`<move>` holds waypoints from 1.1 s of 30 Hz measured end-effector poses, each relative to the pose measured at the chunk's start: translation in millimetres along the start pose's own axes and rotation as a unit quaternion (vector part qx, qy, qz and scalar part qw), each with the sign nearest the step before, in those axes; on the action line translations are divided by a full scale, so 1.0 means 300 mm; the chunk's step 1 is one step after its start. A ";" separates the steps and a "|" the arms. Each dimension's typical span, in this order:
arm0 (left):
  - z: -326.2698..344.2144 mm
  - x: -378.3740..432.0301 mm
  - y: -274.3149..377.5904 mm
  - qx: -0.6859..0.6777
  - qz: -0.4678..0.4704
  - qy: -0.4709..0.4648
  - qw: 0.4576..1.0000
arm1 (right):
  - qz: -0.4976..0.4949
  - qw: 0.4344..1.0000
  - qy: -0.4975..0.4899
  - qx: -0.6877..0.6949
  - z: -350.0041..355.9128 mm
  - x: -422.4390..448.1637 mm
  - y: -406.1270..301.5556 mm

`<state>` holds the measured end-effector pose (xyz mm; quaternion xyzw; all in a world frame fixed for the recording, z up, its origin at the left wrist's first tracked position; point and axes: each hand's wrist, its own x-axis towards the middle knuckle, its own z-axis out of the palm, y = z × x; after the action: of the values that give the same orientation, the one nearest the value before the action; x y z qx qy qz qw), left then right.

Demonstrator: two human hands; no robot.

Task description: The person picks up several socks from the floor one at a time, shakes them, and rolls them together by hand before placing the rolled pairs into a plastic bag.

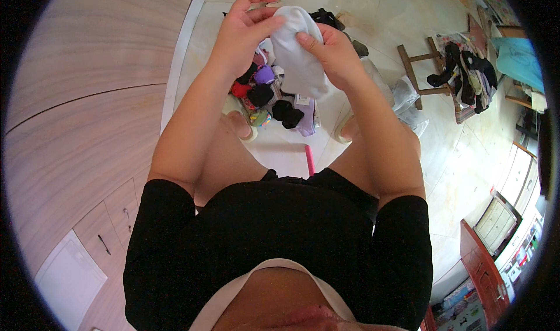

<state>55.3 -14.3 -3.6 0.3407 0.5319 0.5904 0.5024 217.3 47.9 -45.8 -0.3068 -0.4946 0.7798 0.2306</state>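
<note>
A white sock (294, 64) hangs between my two hands above the floor. My right hand (334, 53) grips its upper right side, thumb on the front. My left hand (247, 31) pinches its upper left edge between thumb and finger, the other fingers spread. Below the sock lies a pile of socks, partly hidden by it: a purple one (264, 74), a red one (240, 89), black bundles (287, 114) and a lilac pair (307, 117) bearing a label.
A low stool (423, 91) with dark and light socks (470, 75) laid over it stands at the right. Clear plastic bags (404, 96) lie near my right knee. A wood-grain cabinet (96, 59) lines the left. A pink bar (309, 160) shows between my legs.
</note>
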 end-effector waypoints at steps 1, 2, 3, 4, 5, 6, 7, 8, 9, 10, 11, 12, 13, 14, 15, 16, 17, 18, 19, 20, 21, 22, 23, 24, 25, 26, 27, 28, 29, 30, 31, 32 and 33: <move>0.011 -0.006 0.014 0.002 -0.017 -0.036 0.999 | 0.029 0.998 -0.004 0.056 -0.003 -0.001 -0.003; 0.015 -0.012 0.007 0.001 -0.017 -0.035 0.999 | 0.030 0.998 -0.004 0.055 0.000 -0.007 -0.010; 0.015 -0.020 -0.007 0.112 0.029 -0.056 0.992 | 0.021 0.997 0.032 0.067 0.008 -0.015 -0.021; 0.014 -0.024 -0.020 0.221 0.074 -0.077 0.969 | 0.012 0.994 0.069 0.078 0.013 -0.018 -0.025; 0.013 -0.025 -0.032 0.220 0.074 -0.075 0.970 | 0.013 0.995 0.068 0.078 0.014 -0.013 -0.020; 0.013 -0.025 -0.041 0.247 0.081 -0.078 0.962 | -0.032 0.993 0.099 0.048 0.014 -0.009 -0.010; 0.013 -0.024 -0.048 0.274 0.087 -0.081 0.954 | -0.077 0.988 0.129 0.018 0.015 -0.007 -0.005; 0.015 -0.022 -0.054 0.274 0.087 -0.080 0.954 | -0.076 0.989 0.129 0.017 0.009 -0.009 -0.005; 0.018 -0.018 -0.059 0.268 0.043 -0.052 0.961 | -0.081 0.993 0.083 -0.001 -0.002 -0.016 -0.008; 0.019 -0.015 -0.064 0.262 -0.001 -0.024 0.965 | -0.082 0.995 0.060 -0.010 -0.007 -0.016 -0.004; 0.017 -0.011 -0.067 0.260 -0.001 -0.024 0.965 | -0.084 0.996 0.037 -0.019 -0.012 -0.015 -0.002; 0.008 -0.009 -0.072 0.278 0.004 -0.020 0.960 | -0.142 0.985 0.052 -0.090 -0.003 -0.004 0.001; -0.003 -0.005 -0.078 0.296 0.009 -0.015 0.955 | -0.198 0.965 0.066 -0.159 0.007 0.002 -0.001; -0.018 0.004 -0.094 0.297 0.007 -0.013 0.955 | -0.170 0.924 0.087 -0.331 -0.010 -0.020 -0.024; -0.020 0.015 -0.101 0.345 0.112 -0.009 0.932 | -0.169 0.924 0.088 -0.332 -0.022 -0.018 -0.018; -0.020 0.017 -0.106 0.367 0.164 -0.008 0.916 | -0.228 0.884 0.127 -0.387 -0.036 -0.010 -0.003; -0.019 0.018 -0.109 0.388 0.216 -0.004 0.896 | -0.284 0.837 0.165 -0.438 -0.042 -0.006 0.003; -0.001 0.008 -0.082 0.297 0.074 -0.006 0.952 | -0.283 0.837 0.165 -0.438 -0.039 -0.007 -0.001; 0.014 -0.001 -0.064 0.197 -0.071 -0.008 0.978 | -0.191 0.921 0.149 -0.306 -0.030 -0.008 -0.013; 0.025 -0.006 -0.061 0.197 -0.072 -0.007 0.978 | -0.093 0.974 0.129 -0.163 -0.024 -0.008 -0.017; 0.036 -0.011 -0.054 0.138 -0.086 0.010 0.987 | -0.093 0.974 0.129 -0.164 -0.020 -0.008 -0.015; 0.041 -0.014 -0.052 0.079 -0.099 0.027 0.992 | -0.071 0.985 0.127 -0.096 -0.016 -0.009 -0.010; 0.031 -0.009 -0.064 0.079 -0.099 0.027 0.992 | -0.049 0.991 0.124 -0.028 -0.015 -0.010 -0.004; 0.023 0.000 -0.074 0.001 -0.123 -0.006 0.992 | -0.049 0.991 0.124 -0.029 -0.027 -0.007 0.004; 0.018 0.004 -0.080 -0.078 -0.146 -0.038 0.985 | -0.032 0.992 0.121 -0.016 -0.048 0.000 0.013; 0.018 0.001 -0.086 -0.078 -0.146 -0.038 0.985 | -0.015 0.993 0.118 -0.004 -0.060 0.004 0.017; 0.038 -0.010 -0.058 -0.019 -0.134 -0.073 0.988 | -0.015 0.993 0.118 -0.004 -0.058 0.001 0.014; 0.052 -0.018 -0.044 0.040 -0.121 -0.107 0.986 | -0.003 0.992 0.119 0.032 -0.053 -0.005 0.004; 0.057 -0.024 -0.053 0.040 -0.122 -0.106 0.986 | 0.009 0.990 0.120 0.068 -0.049 -0.008 -0.005; 0.057 -0.034 -0.068 0.122 -0.063 -0.092 0.986 | 0.010 0.990 0.119 0.068 -0.044 -0.008 -0.012; 0.054 -0.041 -0.084 0.204 -0.003 -0.077 0.976 | 0.028 0.988 0.090 0.120 -0.040 -0.008 -0.019; 0.044 -0.037 -0.100 0.221 0.012 -0.043 0.974 | 0.047 0.982 0.061 0.172 -0.035 -0.007 -0.021; 0.049 -0.034 -0.091 0.220 0.012 -0.043 0.975 | 0.047 0.982 0.061 0.172 -0.031 -0.011 -0.017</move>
<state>78.1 -21.8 -25.9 0.4740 0.6227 0.4499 0.4304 226.4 53.7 -43.3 -0.3326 -0.3233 0.8429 0.2727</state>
